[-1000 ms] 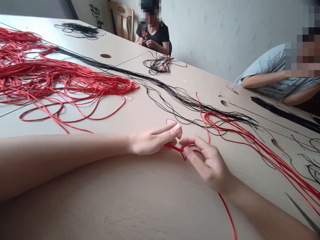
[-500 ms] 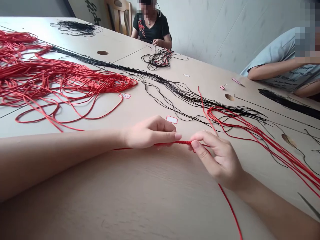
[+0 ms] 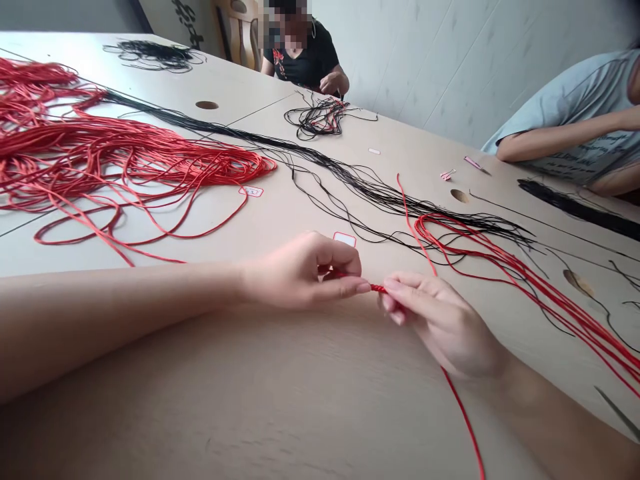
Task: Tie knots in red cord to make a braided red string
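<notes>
My left hand point(image 3: 295, 273) pinches one end of a short twisted red cord point(image 3: 377, 288) between thumb and fingers. My right hand point(image 3: 440, 325) grips the other end with its fingertips, close to the left hand. A thin red strand point(image 3: 463, 413) runs from under my right hand down across the table toward the bottom edge. Another red strand point(image 3: 415, 230) rises behind my right hand. Where it joins the cord is hidden by the hand. A white paper label point(image 3: 345, 239) lies just beyond my left hand.
A pale wooden table point(image 3: 280, 373) holds a large heap of red cords point(image 3: 100, 157) at left and long black cord bundles point(image 3: 350, 177) across the middle. More red strands point(image 3: 560, 300) lie at right. Two co-workers sit beyond, one at the far end point(image 3: 305, 60), one at right point(image 3: 565, 127).
My hands have drawn closer together, and the visible length of twisted cord between them is shorter. The left hand's fingers have curled around the cord, and the right hand has shifted slightly right.
</notes>
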A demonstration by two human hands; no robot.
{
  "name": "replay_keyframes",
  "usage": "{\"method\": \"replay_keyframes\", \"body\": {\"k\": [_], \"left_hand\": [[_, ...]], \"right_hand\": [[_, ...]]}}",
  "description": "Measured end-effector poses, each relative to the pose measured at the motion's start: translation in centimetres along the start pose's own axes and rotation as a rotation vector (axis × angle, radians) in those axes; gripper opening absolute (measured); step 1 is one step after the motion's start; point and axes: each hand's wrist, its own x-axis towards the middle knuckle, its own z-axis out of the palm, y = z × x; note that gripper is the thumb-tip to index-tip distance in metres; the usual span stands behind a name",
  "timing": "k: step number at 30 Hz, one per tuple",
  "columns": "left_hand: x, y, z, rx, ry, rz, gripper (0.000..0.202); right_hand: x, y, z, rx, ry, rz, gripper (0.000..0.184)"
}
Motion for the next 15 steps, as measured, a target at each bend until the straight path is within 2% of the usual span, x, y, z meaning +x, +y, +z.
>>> {"method": "replay_keyframes", "body": {"k": [2, 4, 9, 11, 15], "left_hand": [[-0.1, 0.2, -0.1, 0.126, 0.091, 0.113, 0.024], [-0.1, 0.6, -0.5, 0.13, 0.089, 0.134, 0.025], [-0.5, 2.5, -2.7, -0.195, -0.067, -0.076, 0.032], [-0.8, 3.3, -3.6, -0.311, -0.059, -0.08, 0.029], [-1.9, 5.5, -4.9, -0.409, -0.005, -0.005, 0.024]], "right_hand": [[0.2, -0.3, -0.1, 0.195, -0.046, 0.075, 0.035], [0.4, -0.6, -0.2, 0.253, -0.039, 0.072, 0.035], [0.0, -2.4, -0.1, 0.289, 0.054, -0.021, 0.033], [-0.3, -3.5, 0.1, 0.306, 0.056, -0.095, 0.033], [-1.1, -5.9, 0.6, 0.321, -0.007, -0.242, 0.028]]}}
